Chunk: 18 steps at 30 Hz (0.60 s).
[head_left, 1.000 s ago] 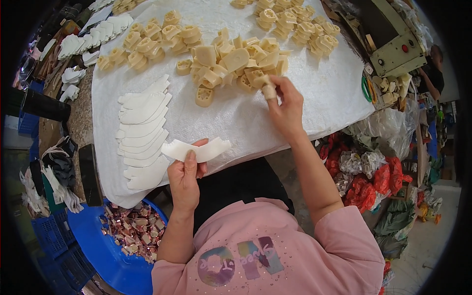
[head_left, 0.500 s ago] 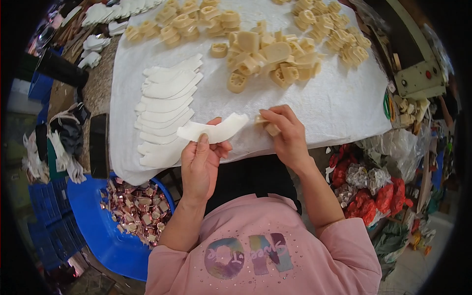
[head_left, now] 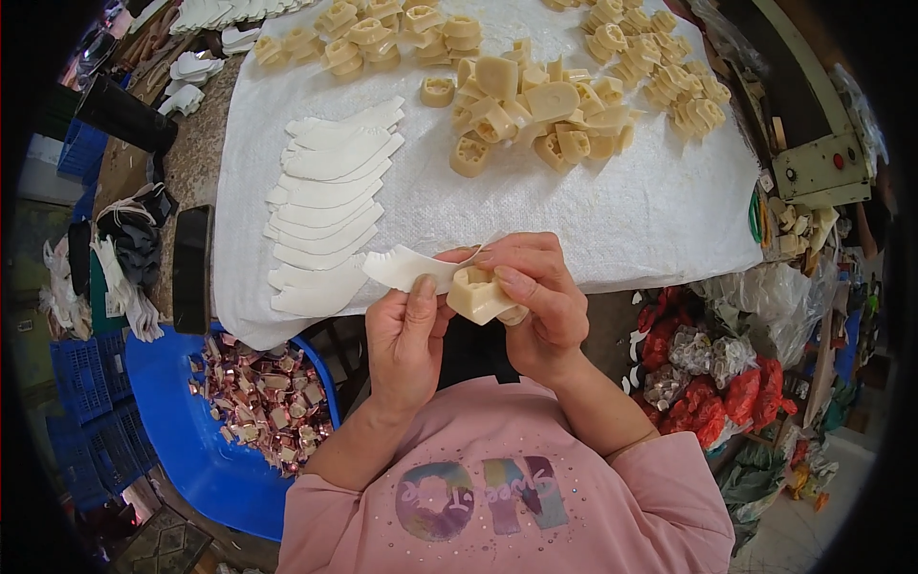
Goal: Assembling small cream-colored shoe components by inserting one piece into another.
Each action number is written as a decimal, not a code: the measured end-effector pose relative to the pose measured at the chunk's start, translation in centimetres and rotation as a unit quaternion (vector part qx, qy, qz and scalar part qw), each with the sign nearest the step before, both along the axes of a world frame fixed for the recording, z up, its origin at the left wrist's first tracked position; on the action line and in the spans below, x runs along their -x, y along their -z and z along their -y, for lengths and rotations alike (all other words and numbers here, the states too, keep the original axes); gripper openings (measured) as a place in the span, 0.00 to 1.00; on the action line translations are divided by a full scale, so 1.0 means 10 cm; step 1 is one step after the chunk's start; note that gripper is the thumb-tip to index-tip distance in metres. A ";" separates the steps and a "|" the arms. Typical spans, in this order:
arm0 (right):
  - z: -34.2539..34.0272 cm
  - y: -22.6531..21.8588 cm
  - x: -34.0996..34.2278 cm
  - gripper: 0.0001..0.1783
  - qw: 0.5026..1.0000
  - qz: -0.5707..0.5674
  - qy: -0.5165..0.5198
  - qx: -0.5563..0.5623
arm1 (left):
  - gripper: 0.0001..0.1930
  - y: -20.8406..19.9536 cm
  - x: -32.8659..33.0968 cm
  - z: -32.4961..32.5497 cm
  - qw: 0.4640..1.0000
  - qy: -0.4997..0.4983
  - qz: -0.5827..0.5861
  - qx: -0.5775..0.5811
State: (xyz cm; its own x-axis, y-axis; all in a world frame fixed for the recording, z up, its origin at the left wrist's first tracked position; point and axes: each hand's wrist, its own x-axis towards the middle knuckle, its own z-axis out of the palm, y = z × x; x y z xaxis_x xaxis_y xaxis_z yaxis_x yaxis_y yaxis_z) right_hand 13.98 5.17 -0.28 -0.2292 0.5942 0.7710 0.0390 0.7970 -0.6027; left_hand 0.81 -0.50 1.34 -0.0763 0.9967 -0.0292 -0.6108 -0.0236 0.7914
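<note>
In my left hand (head_left: 409,330), a curved white strip (head_left: 406,268) is pinched between thumb and fingers. My right hand (head_left: 550,301) grips a cream plastic shoe heel (head_left: 478,295), its hollow side upward. Strip and heel meet between my hands, the strip's right end passing behind the heel by my right fingers. Whether the two are stuck together I cannot tell. Beyond my left hand, similar white strips (head_left: 330,206) lie overlapped in a column. A loose pile of cream heels (head_left: 535,105) is farther off on the white cloth (head_left: 421,191).
More heels are grouped at the far left (head_left: 373,33) and far right (head_left: 660,67) of the cloth. A blue tub (head_left: 215,493) of shiny pinkish pieces stands low at left. A black flat object (head_left: 193,268) edges the table. Red and clear bags (head_left: 717,373) sit at right.
My right hand has brought the heel leftward to the white strip, and my hands are now close together. The strip's right end has gone behind the heel.
</note>
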 end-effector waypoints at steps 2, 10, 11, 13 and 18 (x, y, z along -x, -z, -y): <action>0.00 -0.01 -0.01 0.26 1.000 0.005 0.004 -0.005 | 0.17 0.00 -0.01 0.02 0.999 0.001 -0.009 0.031; 0.01 0.00 -0.04 0.28 0.999 0.028 0.028 -0.010 | 0.19 -0.09 -0.11 0.04 0.997 -0.011 -0.064 0.044; 0.01 0.03 -0.02 0.28 0.999 0.029 0.040 -0.021 | 0.19 -0.09 -0.11 0.05 0.995 -0.017 -0.083 0.046; 0.00 0.03 -0.02 0.29 0.998 0.030 0.049 -0.032 | 0.20 -0.09 -0.11 0.06 0.992 -0.018 -0.117 0.045; 0.00 0.02 -0.04 0.30 0.993 0.076 0.080 -0.041 | 0.20 0.00 -0.06 0.08 0.990 -0.032 -0.137 0.011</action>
State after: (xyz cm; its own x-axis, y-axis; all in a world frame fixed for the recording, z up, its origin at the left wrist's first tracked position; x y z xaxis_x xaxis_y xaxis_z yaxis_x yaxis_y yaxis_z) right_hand 14.35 5.15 -0.50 -0.2540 0.5690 0.7822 0.2540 0.8195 -0.5137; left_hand 1.39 -1.25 1.30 -0.1480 0.9888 -0.0209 -0.3702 -0.0358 0.9283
